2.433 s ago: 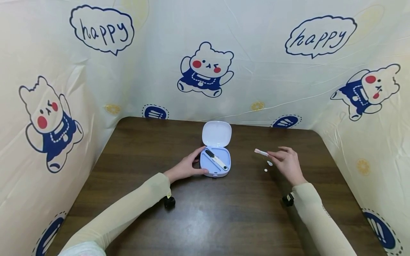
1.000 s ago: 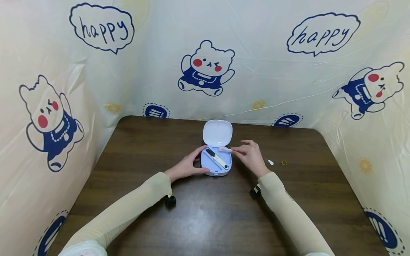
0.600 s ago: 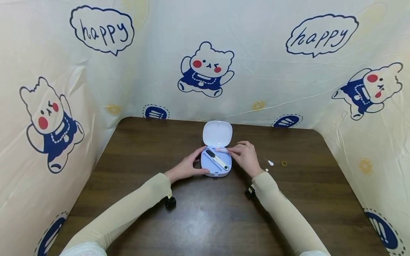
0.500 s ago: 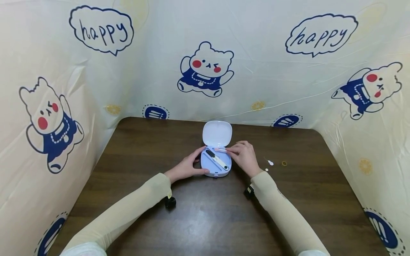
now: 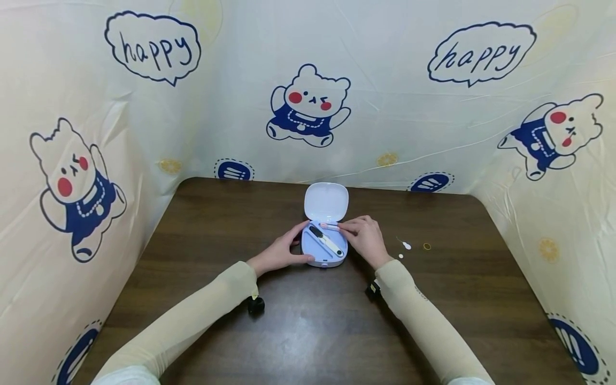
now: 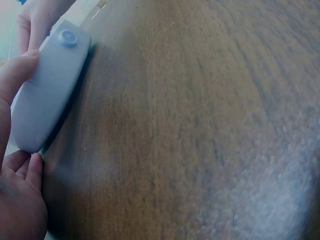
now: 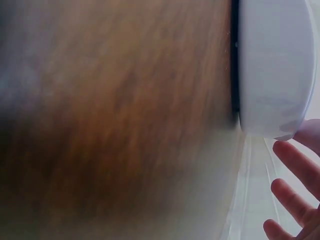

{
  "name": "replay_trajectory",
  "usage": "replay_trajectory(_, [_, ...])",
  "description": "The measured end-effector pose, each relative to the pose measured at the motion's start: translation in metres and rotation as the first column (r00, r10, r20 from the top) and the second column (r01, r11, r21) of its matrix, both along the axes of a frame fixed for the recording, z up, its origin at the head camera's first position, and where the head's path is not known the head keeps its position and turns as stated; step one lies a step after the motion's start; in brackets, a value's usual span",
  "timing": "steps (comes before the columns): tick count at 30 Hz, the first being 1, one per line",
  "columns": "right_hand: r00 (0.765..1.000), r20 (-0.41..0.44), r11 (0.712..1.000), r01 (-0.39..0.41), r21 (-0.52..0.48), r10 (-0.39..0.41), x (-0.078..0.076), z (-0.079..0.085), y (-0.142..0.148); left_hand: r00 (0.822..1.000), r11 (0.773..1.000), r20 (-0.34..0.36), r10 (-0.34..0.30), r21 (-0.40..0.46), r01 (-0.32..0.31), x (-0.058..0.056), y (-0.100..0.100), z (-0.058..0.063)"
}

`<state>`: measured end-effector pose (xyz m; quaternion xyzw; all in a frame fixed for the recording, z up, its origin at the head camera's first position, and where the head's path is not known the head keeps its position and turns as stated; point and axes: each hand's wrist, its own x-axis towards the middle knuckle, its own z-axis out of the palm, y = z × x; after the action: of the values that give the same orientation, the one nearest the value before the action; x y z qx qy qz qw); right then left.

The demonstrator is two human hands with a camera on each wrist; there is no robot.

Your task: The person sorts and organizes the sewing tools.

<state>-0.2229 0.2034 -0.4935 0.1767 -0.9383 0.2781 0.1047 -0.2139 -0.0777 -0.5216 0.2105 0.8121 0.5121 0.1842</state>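
Observation:
A blue storage case [image 5: 315, 249] stands on the table with its white lid [image 5: 326, 202] raised at the back. My left hand [image 5: 276, 255] grips its left side, thumb at the front and fingers behind. A slim black-and-white tool [image 5: 329, 242], perhaps thread snips, lies slanted in the tray. At the tray's back right, my right hand [image 5: 367, 239] pinches the right end of a small pink-and-white stick [image 5: 329, 226] lying across the corner. In the right wrist view, the other fingers [image 7: 292, 200] spread beside the case's wall.
On the brown table [image 5: 298, 331], right of the right hand, lie a white oval piece with a thin wire [image 5: 407, 246], a small white disc [image 5: 401, 256] and a yellow ring [image 5: 426, 246]. A printed cloth [image 5: 385, 117] encloses the back and sides.
My right hand has carried the pink-and-white stick leftward from above the table into the case, then shifted slightly further left. The left hand has stayed on the case.

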Motion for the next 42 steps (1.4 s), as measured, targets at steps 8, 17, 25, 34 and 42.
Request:
replay_trajectory(8, [0.999, 0.034, 1.000, 0.003, 0.008, -0.003, 0.000, 0.001, 0.001, 1.000, 1.000, 0.016, -0.020, 0.011, 0.020, 0.014, 0.001, 0.036])
replay_trajectory(17, [0.998, 0.059, 1.000, 0.006, 0.013, -0.007, 0.002, 0.002, 0.003, 1.000, 1.000, -0.004, -0.011, -0.007, 0.011, 0.002, -0.001, 0.003])
replay_trajectory(25, [1.000, 0.014, 0.999, 0.017, -0.031, -0.016, 0.006, 0.005, 0.012, 1.000, 1.000, 0.008, 0.004, -0.012, -0.004, -0.001, -0.001, -0.001])
replay_trajectory(34, [0.999, -0.015, 0.998, 0.034, -0.050, -0.035, 0.011, 0.008, 0.029, 1.000, 1.000, 0.012, 0.007, 0.000, -0.007, 0.000, -0.001, -0.001])
replay_trajectory(42, [0.998, -0.020, 0.998, 0.053, -0.040, -0.054, 0.016, 0.009, 0.046, 1.000, 1.000, 0.011, 0.009, -0.020, -0.009, 0.000, -0.002, 0.001])
